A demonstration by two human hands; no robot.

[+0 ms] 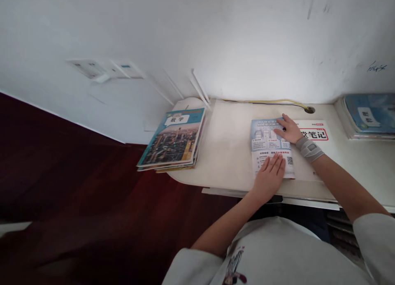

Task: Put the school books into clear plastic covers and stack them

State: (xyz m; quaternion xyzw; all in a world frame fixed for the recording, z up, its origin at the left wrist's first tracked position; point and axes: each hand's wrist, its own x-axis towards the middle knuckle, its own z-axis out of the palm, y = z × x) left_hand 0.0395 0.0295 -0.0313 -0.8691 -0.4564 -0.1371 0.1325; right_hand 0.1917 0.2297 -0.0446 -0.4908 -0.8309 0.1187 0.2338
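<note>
A booklet (pixel 266 143) with a pale blue and white printed page lies on the white desk (pixel 228 153) in front of me. My left hand (pixel 269 176) rests flat on its lower part, fingers stretched out. Across the upper right of the page lies my right hand (pixel 289 129), fingers spread, with a grey band on the wrist. Right of the page shows a white cover (pixel 316 132) with a red-framed title, partly hidden by my right hand and wrist. Whether this cover belongs to the booklet I cannot tell.
A stack of textbooks (pixel 173 137) sits at the desk's rounded left end, jutting over its edge. More blue-covered books (pixel 375 114) are piled at the right. A yellow cable (pixel 268 101) runs along the wall into a round hole (pixel 310 110). Dark red floor (pixel 101 202) lies left.
</note>
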